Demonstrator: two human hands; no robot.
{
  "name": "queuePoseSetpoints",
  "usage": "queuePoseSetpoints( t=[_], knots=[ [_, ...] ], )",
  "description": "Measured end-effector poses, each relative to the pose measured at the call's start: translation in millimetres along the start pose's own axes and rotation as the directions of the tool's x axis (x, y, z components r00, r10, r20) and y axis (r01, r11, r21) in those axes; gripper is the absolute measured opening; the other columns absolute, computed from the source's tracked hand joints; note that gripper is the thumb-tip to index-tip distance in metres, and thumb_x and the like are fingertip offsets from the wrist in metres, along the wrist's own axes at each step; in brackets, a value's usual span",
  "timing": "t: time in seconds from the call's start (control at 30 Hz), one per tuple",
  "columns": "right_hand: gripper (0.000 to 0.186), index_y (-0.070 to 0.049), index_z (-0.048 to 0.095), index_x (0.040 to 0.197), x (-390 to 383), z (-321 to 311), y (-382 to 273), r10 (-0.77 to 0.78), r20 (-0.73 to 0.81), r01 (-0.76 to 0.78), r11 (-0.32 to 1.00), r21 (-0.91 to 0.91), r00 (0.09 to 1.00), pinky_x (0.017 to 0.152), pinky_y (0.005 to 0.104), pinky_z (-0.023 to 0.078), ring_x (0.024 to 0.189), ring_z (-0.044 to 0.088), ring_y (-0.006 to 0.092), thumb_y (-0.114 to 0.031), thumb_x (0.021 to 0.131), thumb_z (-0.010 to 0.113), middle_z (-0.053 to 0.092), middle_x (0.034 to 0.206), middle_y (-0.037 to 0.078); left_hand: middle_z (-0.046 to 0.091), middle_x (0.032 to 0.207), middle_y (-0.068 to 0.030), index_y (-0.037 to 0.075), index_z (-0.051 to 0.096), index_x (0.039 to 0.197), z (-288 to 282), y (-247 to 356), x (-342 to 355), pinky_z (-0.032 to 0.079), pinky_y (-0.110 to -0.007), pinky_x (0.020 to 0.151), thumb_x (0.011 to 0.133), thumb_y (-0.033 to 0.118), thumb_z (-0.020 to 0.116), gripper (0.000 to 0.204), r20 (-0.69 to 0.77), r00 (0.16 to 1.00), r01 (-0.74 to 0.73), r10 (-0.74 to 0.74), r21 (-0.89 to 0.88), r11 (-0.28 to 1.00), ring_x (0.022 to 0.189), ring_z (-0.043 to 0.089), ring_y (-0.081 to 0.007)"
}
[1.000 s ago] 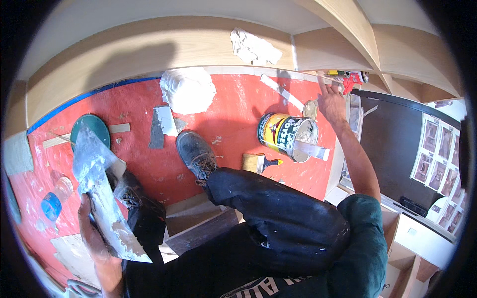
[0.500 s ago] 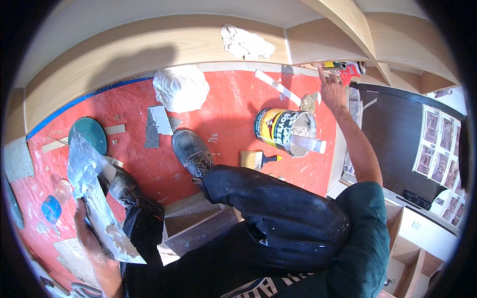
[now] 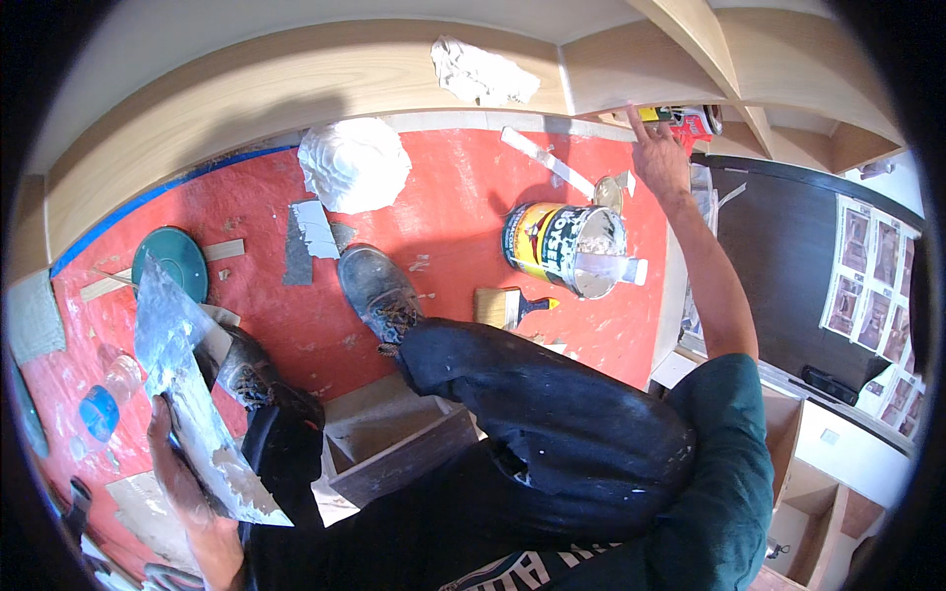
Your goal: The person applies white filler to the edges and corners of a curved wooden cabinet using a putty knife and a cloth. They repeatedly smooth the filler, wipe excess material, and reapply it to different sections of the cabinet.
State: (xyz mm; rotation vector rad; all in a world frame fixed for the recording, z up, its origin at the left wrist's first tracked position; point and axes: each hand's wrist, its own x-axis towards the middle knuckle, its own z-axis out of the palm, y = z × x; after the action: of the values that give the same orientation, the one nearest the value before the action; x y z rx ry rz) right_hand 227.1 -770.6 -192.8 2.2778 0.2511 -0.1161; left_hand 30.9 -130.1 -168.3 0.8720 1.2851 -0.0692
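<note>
My left hand (image 3: 185, 473) grips a long flat metal plate (image 3: 187, 369) smeared with whitish putty, which slants up and left. My right hand (image 3: 660, 163) reaches out at the upper right, fingers apart with nothing visible in them. Its index fingertip meets the lower edge of the wooden shelf panel (image 3: 631, 74). Below that hand stands a tilted-looking paint can (image 3: 557, 236) with pale paste inside and a broad scraper (image 3: 616, 268) lying across its mouth. A paintbrush (image 3: 501, 307) with a dark handle lies close to the can.
Red sheeting (image 3: 448, 187) covers the floor. On it are a white bundle (image 3: 355, 165), a green round lid (image 3: 170, 266), a plastic bottle (image 3: 110, 399) and a putty-smeared grey piece (image 3: 313, 231). A crumpled white cloth (image 3: 483, 71) rests on the wood. Cans (image 3: 690, 123) stand by the shelf.
My right index finger has shifted slightly along the shelf edge. The whole view has tipped a little; the left hand still holds the metal plate.
</note>
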Motion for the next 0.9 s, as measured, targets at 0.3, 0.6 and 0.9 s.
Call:
queuePoseSetpoints(
  t=[0.3,0.6,0.9],
  knots=[
    [0.081,-0.021,0.022,0.157,-14,15,-19,-0.083,0.113,0.062,0.982,0.176,0.990,0.088,0.0475,0.055,0.108,0.059,0.0273,-0.022,0.087,0.064,0.071,0.098,0.009,0.063,0.110,-0.0013,0.012,0.057,0.131,-48,-8,35,0.051,-0.022,0.052,0.101,0.033,0.054,0.037,0.143,0.974,-0.190,0.174,0.108,0.976,0.075,0.062,-0.0045],
    [0.091,-0.020,0.013,0.159,-5,28,-26,-0.090,0.065,0.085,0.993,0.085,0.994,0.080,0.0432,0.056,0.099,0.060,0.0286,-0.021,0.085,0.066,0.069,0.099,0.009,0.064,0.117,-0.0047,0.009,0.059,0.127,-23,-5,26,0.048,-0.034,0.092,0.099,0.036,0.056,0.039,0.296,0.955,0.018,-0.023,0.020,1.000,0.106,0.062,-0.0170],
    [0.086,-0.019,0.008,0.159,4,65,-42,-0.158,0.107,0.166,0.984,-0.066,0.982,0.079,0.0436,0.056,0.105,0.061,0.0250,-0.017,0.090,0.058,0.070,0.101,0.008,0.067,0.110,-0.0049,0.009,0.059,0.123,9,-4,14,0.054,-0.032,0.082,0.100,0.032,0.056,0.033,0.260,0.966,0.021,-0.006,-0.057,0.998,0.093,0.066,-0.0175]
  ],
)
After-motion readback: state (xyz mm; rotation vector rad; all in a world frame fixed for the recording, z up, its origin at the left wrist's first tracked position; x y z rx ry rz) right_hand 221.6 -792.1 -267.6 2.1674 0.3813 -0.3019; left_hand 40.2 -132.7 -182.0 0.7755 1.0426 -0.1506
